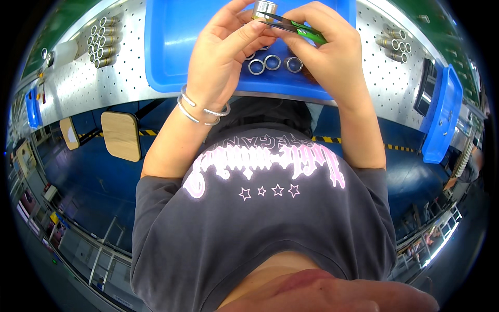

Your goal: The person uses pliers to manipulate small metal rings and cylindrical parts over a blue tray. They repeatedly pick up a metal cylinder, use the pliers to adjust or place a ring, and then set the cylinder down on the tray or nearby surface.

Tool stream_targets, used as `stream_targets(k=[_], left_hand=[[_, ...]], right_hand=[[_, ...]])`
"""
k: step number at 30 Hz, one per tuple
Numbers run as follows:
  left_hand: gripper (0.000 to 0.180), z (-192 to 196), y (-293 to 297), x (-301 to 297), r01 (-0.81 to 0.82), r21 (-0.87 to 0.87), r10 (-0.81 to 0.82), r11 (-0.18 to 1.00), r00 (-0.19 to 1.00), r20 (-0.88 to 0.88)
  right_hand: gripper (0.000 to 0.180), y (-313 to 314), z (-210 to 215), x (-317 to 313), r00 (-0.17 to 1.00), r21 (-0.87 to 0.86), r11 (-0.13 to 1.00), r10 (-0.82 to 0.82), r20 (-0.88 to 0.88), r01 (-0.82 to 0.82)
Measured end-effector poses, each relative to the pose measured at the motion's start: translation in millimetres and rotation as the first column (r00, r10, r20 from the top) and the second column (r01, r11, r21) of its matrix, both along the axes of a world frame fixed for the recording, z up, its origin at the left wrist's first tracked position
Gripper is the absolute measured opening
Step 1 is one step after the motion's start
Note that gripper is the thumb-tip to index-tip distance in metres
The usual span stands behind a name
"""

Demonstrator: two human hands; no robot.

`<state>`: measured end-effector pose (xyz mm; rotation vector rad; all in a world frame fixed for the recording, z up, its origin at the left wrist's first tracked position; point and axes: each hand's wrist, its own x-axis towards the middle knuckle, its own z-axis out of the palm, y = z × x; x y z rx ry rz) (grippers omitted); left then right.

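At the top of the view, above a blue tray [169, 57], my left hand [221, 54] pinches a short shiny metal sleeve [266, 8] between thumb and fingers. My right hand [335, 52] is closed around a pair of tweezers [311, 34] with dark tips and green on the handles. Those tips point left and reach the sleeve's side, close to my left thumb; whether they touch it I cannot tell. Below my hands, several metal rings lie in the tray, among them a left ring [256, 72], a middle ring [272, 67] and a right ring [300, 64].
The tray stands on a perforated metal tabletop [132, 70]. Groups of metal sleeves stand at the left [104, 42] and right [399, 46]. A blue bin [451, 99] hangs at the right edge beside a dark tray [427, 86]. A wooden stool [120, 136] is at the lower left.
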<state>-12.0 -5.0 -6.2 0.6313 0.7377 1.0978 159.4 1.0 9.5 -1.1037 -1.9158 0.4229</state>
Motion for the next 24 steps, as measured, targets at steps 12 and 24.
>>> stream_targets(k=[12,24], left_hand=[[0.044,1,-1,-2,0.014,-0.038,-0.012,0.999,0.998,0.063],[0.041,1,-7,3,0.091,0.129,-0.049,0.988,0.953,-0.3]], right_hand=[[0.015,-11,12,-2,0.915,-0.57,0.822,-0.225,-0.335,-0.006],[0.017,-6,12,-3,0.979,-0.169,0.985,-0.018,-0.205,-0.017]])
